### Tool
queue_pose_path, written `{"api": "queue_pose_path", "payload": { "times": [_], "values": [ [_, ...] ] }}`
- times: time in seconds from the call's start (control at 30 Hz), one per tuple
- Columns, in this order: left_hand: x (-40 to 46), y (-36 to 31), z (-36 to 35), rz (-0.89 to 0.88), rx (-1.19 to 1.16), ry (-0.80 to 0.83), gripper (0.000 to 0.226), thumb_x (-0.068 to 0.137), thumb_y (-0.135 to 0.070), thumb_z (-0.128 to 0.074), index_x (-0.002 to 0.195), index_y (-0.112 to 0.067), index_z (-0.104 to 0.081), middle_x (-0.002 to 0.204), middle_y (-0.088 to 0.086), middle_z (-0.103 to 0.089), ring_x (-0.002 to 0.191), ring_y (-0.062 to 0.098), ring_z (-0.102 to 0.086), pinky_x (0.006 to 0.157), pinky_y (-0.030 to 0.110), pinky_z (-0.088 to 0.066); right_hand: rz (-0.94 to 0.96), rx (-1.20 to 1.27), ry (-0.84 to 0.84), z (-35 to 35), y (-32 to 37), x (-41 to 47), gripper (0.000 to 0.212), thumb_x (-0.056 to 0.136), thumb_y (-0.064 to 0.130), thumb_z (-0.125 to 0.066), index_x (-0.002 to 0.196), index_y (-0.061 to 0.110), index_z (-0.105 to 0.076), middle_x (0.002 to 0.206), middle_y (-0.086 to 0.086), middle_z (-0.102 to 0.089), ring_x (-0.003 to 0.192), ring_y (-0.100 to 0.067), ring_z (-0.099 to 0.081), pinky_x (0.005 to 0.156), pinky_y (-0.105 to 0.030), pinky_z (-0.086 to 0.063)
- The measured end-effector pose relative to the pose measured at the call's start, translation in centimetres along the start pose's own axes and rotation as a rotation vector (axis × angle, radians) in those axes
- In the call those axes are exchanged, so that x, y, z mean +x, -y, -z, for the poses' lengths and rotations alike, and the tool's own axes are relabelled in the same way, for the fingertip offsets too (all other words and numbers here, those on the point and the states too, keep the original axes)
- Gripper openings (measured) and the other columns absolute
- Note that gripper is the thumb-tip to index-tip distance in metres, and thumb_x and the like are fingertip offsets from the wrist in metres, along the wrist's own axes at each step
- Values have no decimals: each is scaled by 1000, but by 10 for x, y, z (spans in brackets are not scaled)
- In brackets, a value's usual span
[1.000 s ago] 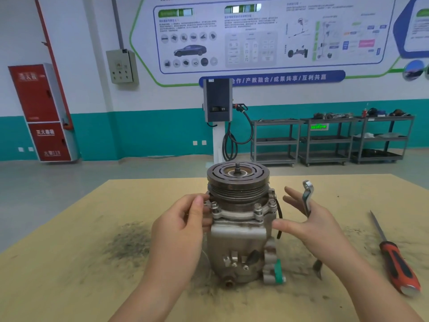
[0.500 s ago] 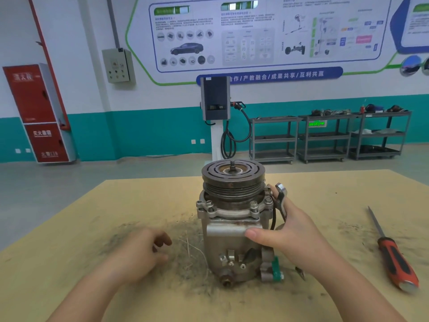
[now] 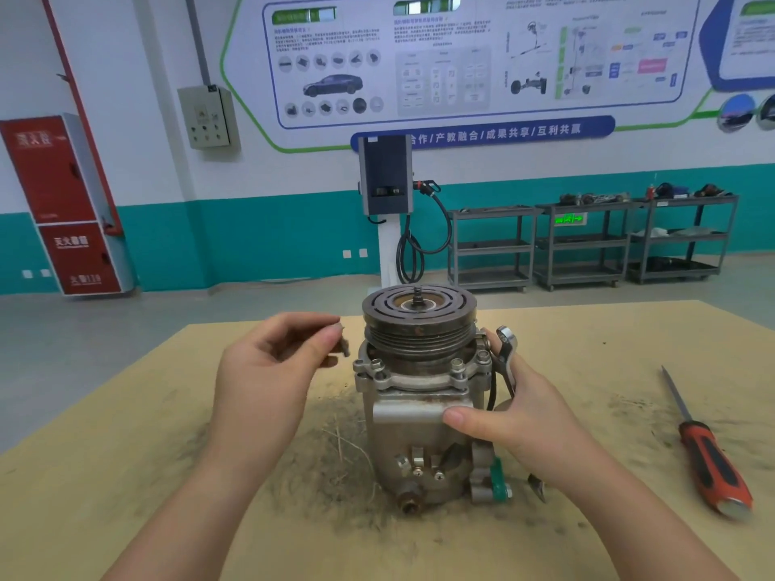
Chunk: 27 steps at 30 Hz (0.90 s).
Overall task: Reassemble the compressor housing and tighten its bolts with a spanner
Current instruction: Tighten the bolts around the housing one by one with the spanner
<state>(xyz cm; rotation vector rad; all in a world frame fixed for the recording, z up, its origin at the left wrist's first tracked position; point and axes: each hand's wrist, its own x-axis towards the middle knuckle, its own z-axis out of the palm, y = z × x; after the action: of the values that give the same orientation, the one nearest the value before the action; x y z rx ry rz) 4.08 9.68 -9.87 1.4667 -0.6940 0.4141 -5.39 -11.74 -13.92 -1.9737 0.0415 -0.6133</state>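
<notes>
Compressor (image 3: 419, 396) upright on table (image 3: 126, 475), right hand (image 3: 516, 417) gripping housing and spanner (image 3: 506, 354), left hand (image 3: 268, 379) pinching small dark piece (image 3: 343, 345), possibly a bolt.

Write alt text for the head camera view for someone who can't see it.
A compressor stands upright on a dusty table, steadied by the right hand, which also holds a spanner. The left hand is raised beside the pulley, pinching a small dark part. A red-handled screwdriver lies to the right.
</notes>
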Motion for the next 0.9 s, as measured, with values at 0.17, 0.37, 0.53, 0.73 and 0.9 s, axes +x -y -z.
{"api": "queue_pose_path", "payload": {
  "times": [0.17, 0.37, 0.53, 0.73, 0.9],
  "values": [
    [1, 7, -14, -88, 237, 45, 36, 84, -1, -74, 74, -36, -71, 75, -22, -72, 73, -2, -67, 70, 6, -48, 42, 24, 2, 0, 2, -1, 67, 44, 69, -79, 95, 83, -38, 105, 46, -57, 63, 17, -58, 57, -5, -44],
    [3, 18, -13, -233, 372, 12, 46, 83, 1, -74, 77, -43, -65, 90, -26, -69, 80, -4, -65, 74, 5, -45, 55, 14, 4, 0, -1, 0, 71, 47, 69, -79, 102, 83, -36, 110, 46, -56, 71, 16, -60, 68, -16, -45],
    [4, 26, -10, -323, 425, 56, 36, 85, -2, -75, 79, -37, -67, 81, -23, -70, 84, -6, -64, 75, 2, -43, 37, 2, 1, 0, -1, 0, 74, 44, 77, -77, 104, 82, -35, 111, 47, -54, 74, 17, -59, 66, -12, -45],
    [-11, 32, -13, -246, 308, 80, 24, 94, -25, -52, 91, -45, -63, 92, -28, -69, 92, -6, -64, 77, 4, -43, 49, 1, -14, -1, 0, -1, 69, 43, 79, -75, 99, 83, -36, 107, 50, -53, 67, 20, -56, 56, -2, -41],
    [-23, 33, -17, -66, 132, 79, 19, 93, -43, -50, 110, -44, -60, 108, -30, -67, 106, -6, -62, 86, 7, -46, 66, 1, -17, 0, 1, -2, 62, 45, 74, -75, 94, 83, -39, 104, 48, -55, 64, 20, -56, 57, -2, -41]
  ]
}}
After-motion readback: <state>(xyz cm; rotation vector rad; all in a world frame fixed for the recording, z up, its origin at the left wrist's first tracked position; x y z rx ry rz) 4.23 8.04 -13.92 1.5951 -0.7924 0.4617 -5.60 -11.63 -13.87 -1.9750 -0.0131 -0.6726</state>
